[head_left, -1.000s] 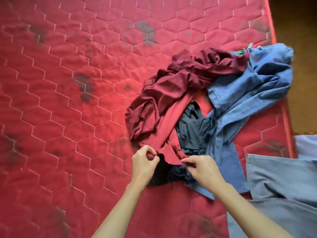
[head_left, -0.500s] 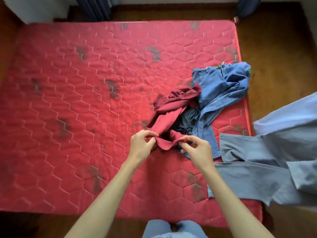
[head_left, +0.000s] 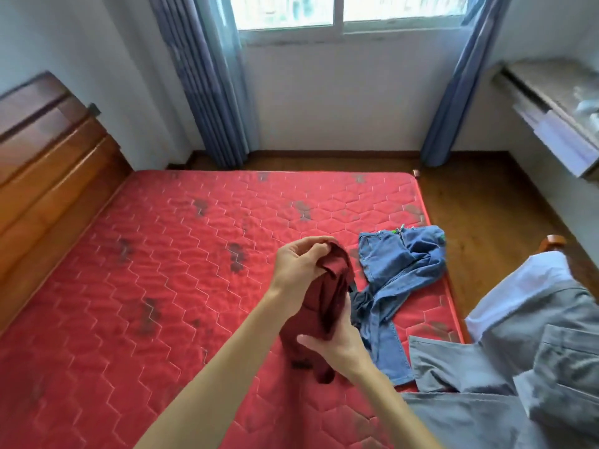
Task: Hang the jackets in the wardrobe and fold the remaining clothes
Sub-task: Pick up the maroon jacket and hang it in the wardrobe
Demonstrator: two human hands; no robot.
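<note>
Since half a second ago: maroon garment (head_left: 327,306) is up off the pile and hangs clear of the other clothes. The hands, then level and pinching its edge low over the mattress (head_left: 162,270), are now stacked. The view has tipped up too, so window (head_left: 340,11) and wall now show at 12 o'clock.

Left hand (head_left: 301,264): raised, fingers curled tight round the top fold of the maroon cloth.

Right hand (head_left: 337,348): at 5 o'clock from the left hand, lower down the same garment. Thumb lies across the cloth; fingers go behind it and are hidden. It looks like a grip.

Maroon garment: bunched, hanging between the two hands, its tail trailing below the right hand. Whether the tail touches the mattress cannot be told.

Blue jeans (head_left: 402,267): crumpled on the mattress at 3 o'clock from the left hand, one leg running toward 6 o'clock.

Dark grey garment (head_left: 359,303): small heap tucked against the jeans, just beside the maroon cloth.

Grey clothes (head_left: 486,367): spread at 4 o'clock in the view, over the mattress corner.

Wooden headboard (head_left: 39,157) at 9 o'clock. Blue curtains (head_left: 201,76) flank the window.
</note>
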